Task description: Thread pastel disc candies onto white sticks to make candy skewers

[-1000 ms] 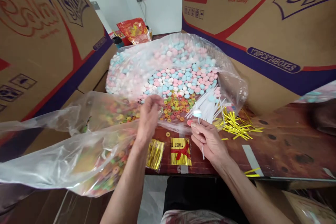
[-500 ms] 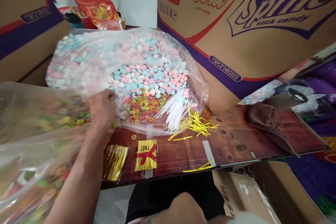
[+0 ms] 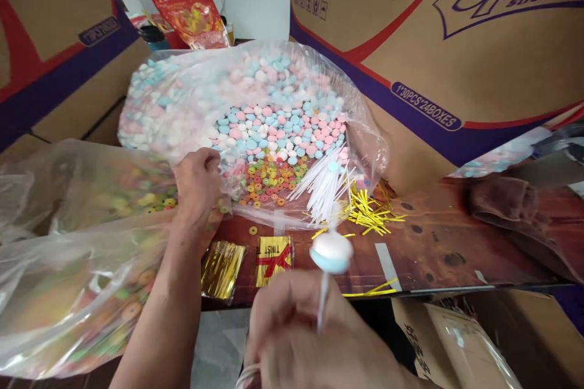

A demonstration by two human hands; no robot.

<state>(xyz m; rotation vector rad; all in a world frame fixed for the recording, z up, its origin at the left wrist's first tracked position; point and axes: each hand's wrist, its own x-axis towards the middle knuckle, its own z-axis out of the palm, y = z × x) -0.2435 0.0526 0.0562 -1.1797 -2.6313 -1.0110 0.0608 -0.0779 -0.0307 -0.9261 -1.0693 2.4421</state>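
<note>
My right hand (image 3: 301,328), blurred by motion, is closed at the lower middle. It grips the white stick of a marshmallow lollipop (image 3: 332,252), whose white and pale blue candy stands upright above the fingers. My left hand (image 3: 196,182) is curled shut beside some crumpled clear plastic (image 3: 233,179); what its fingertips hold, if anything, is hidden. Beyond it, a large clear bag (image 3: 182,91) spills pink, blue and white candies (image 3: 278,127). Small ring candies (image 3: 274,179) and a bundle of white sticks (image 3: 323,188) lie in front of these.
Gold twist ties (image 3: 371,213) lie loose near packs of ties (image 3: 223,270). Bags of ring candies (image 3: 109,194) fill the left side. A large cardboard box (image 3: 365,30) stands behind at the right, and a brown cloth (image 3: 515,213) lies on the table's right.
My right hand has come up into view from below, bringing the marshmallow lollipop. My left hand stays curled near the crumpled plastic. The view has shifted, so the table appears farther right.
</note>
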